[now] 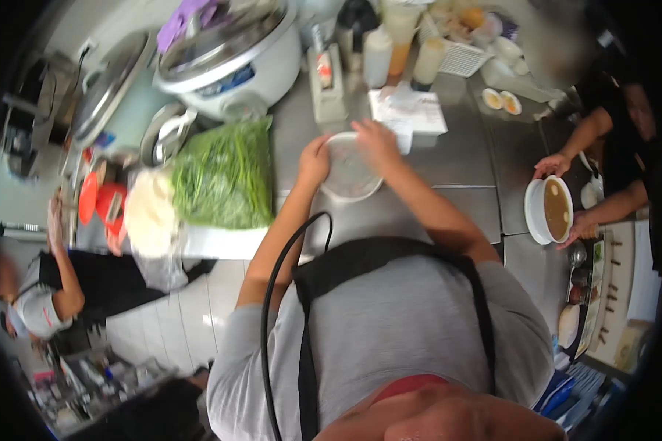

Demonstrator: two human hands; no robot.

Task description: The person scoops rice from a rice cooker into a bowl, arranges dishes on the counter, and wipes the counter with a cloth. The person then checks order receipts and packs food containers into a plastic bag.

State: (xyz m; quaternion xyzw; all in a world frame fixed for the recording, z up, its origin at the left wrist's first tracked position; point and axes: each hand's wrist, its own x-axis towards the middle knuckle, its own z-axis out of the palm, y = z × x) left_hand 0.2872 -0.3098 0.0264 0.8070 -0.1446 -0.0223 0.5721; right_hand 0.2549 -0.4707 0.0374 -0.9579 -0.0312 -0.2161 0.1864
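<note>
A round white container (pixel 349 173) with a clear-looking top stands on the steel counter in front of my chest. My left hand (pixel 315 160) is closed around its left edge. At the upper right edge of the same container is my right hand (pixel 376 142), smeared by motion, its fingers too blurred to make out. Left of my arms lies a plastic bag of green vegetables (pixel 226 173). Just beyond my right hand are white boxes (pixel 412 110) with a slip of paper. What the container holds is hard to see.
A large rice cooker (pixel 235 62) stands at the upper left, sauce bottles (pixel 377 59) at the back. Halved eggs (pixel 502 101) lie further right. At the right a co-worker holds a white bowl of soup (pixel 549 211); another person stands at the left near red bowls (pixel 110 202).
</note>
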